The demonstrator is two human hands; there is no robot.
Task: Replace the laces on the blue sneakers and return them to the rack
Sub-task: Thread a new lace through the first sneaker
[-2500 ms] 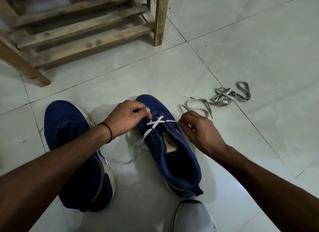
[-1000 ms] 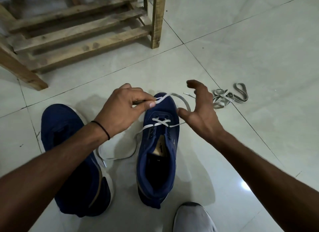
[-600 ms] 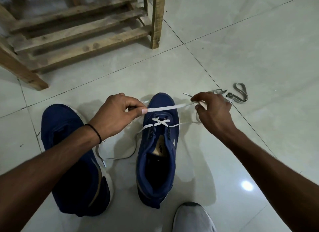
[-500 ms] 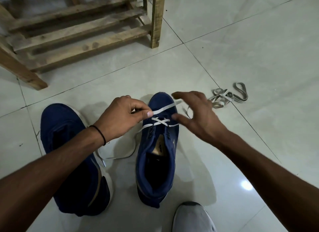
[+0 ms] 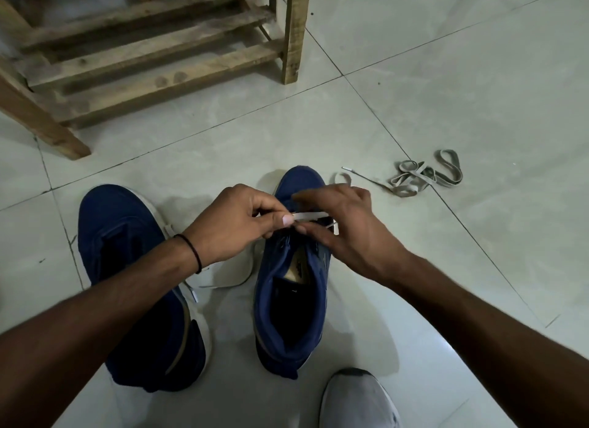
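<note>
While the left hand [image 5: 236, 228] kept its pinch on the white lace [image 5: 308, 216], thumb and forefinger clamped on the flat strip over the eyelet area, the right hand [image 5: 349, 236] came back in from the right. Half a second before, it was spread open beside the toe. A beat before that, it had the free end pulled taut out to the side. At this point its forefinger sat above the strip and its thumb below, bracketing it right next to the left thumb. Blur there: couldn't tell whether those fingers had closed on the lace or were only about to. Read as a regrip after drawing slack through, so the next eyelet pair was probably up. Only one cross showed earlier, and the hands covered it here, so lacing looked to be at an early stage.

The blue sneaker being laced [image 5: 318, 284] stood on the floor [image 5: 478, 77], toe pointing away toward the wooden rack [image 5: 153, 51], tongue slack, collar open. The lace's other end trailed in a loop on the floor between the shoes, its tip against the second blue sneaker [image 5: 127, 236], which sat just to the left with no lace that I could see. The old grey laces [image 5: 424, 176] lay heaped well off to the right. Neither shoe was on the rack.
</note>
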